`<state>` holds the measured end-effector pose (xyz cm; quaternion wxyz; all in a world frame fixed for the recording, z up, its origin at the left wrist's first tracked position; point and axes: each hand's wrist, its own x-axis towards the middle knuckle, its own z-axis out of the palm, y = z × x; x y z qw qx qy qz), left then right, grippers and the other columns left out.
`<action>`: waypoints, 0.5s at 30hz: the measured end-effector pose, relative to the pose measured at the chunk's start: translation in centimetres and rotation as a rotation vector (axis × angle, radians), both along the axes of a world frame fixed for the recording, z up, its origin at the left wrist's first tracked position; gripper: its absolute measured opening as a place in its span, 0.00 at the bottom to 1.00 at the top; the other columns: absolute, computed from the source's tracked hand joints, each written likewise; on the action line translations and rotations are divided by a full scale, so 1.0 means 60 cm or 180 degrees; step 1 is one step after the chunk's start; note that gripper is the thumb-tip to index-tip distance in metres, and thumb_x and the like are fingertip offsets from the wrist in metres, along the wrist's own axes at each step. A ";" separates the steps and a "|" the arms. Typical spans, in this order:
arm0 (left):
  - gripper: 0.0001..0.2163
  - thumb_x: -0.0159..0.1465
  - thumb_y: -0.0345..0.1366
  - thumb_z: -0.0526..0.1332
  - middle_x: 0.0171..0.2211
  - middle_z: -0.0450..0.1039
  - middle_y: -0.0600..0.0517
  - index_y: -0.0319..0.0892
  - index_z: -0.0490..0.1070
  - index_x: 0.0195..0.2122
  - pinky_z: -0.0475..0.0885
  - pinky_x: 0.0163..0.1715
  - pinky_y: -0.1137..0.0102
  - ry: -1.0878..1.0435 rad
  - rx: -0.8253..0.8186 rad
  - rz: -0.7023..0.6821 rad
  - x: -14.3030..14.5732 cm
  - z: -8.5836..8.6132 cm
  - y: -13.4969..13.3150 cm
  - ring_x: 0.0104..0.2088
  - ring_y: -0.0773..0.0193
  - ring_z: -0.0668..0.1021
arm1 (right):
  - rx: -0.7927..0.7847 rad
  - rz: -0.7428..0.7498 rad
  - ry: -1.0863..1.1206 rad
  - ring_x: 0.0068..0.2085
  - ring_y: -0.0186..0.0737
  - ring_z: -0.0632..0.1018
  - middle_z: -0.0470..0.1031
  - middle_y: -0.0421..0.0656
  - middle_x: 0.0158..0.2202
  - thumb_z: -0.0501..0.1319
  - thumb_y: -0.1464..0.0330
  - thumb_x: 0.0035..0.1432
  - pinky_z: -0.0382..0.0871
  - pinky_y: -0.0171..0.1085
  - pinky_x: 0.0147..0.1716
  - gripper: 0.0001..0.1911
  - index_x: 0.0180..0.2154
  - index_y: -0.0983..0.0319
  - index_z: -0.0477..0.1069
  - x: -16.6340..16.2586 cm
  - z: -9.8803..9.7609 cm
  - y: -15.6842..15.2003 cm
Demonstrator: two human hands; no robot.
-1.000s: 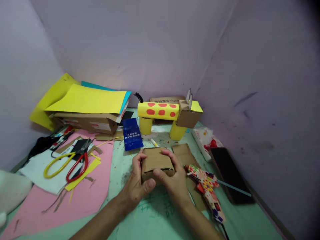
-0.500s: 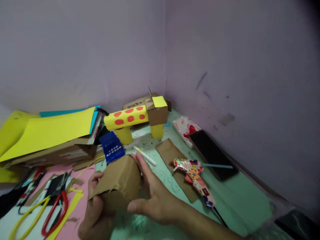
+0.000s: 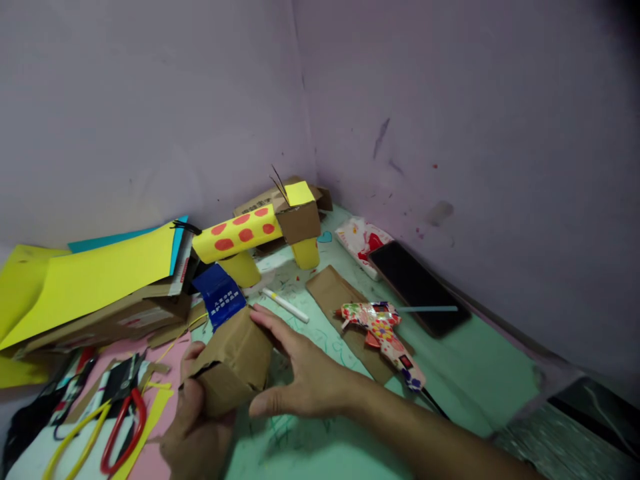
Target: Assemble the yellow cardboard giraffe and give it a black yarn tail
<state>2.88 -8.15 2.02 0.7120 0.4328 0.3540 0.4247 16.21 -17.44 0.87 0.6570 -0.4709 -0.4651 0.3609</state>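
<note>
A small brown cardboard box (image 3: 235, 363) sits low in the middle, tilted, above the green mat (image 3: 450, 373). My left hand (image 3: 193, 427) grips it from below and behind, fingers curled round its left end. My right hand (image 3: 300, 377) rests against the box's right side, fingers stretched out flat and thumb under its lower edge. A patterned glue gun (image 3: 385, 333) lies on a cardboard strip (image 3: 333, 297) to the right of my right hand. A white marker (image 3: 286, 305) lies just beyond the box.
A yellow cardboard animal with red spots (image 3: 240, 233) stands at the back by the wall corner. Yellow paper (image 3: 95, 273) tops a cardboard stack at left. Red and yellow scissors (image 3: 110, 427) lie on pink paper. A black phone (image 3: 417, 287) and a tissue pack (image 3: 363, 240) lie along the right wall.
The view swung right. The box went from level, held in both hands, to tilted at left; my right hand opened and now lies flat against its side.
</note>
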 end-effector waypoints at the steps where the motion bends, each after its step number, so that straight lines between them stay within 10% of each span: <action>1: 0.14 0.55 0.47 0.60 0.37 0.71 0.55 0.52 0.67 0.42 0.72 0.32 0.68 -0.0003 0.0186 -0.0089 0.000 0.002 -0.004 0.37 0.58 0.74 | -0.0040 -0.0092 -0.0025 0.64 0.53 0.55 0.52 0.51 0.65 0.74 0.60 0.35 0.50 0.52 0.61 0.54 0.61 0.59 0.53 -0.001 0.003 -0.001; 6: 0.21 0.49 0.49 0.66 0.46 0.64 0.55 0.52 0.63 0.42 0.69 0.39 0.71 0.0417 0.1244 -0.0172 -0.005 0.009 -0.016 0.47 0.58 0.69 | -0.0184 -0.0312 -0.0037 0.56 0.51 0.68 0.66 0.49 0.56 0.75 0.65 0.34 0.62 0.50 0.55 0.44 0.54 0.59 0.60 -0.002 0.008 -0.004; 15: 0.28 0.37 0.55 0.70 0.48 0.68 0.49 0.48 0.63 0.35 0.67 0.46 0.58 0.0264 0.2873 0.0495 -0.018 -0.036 0.020 0.50 0.47 0.70 | 0.0246 0.0239 0.0291 0.59 0.49 0.65 0.60 0.47 0.60 0.76 0.75 0.31 0.60 0.46 0.56 0.46 0.52 0.54 0.59 0.002 -0.016 0.000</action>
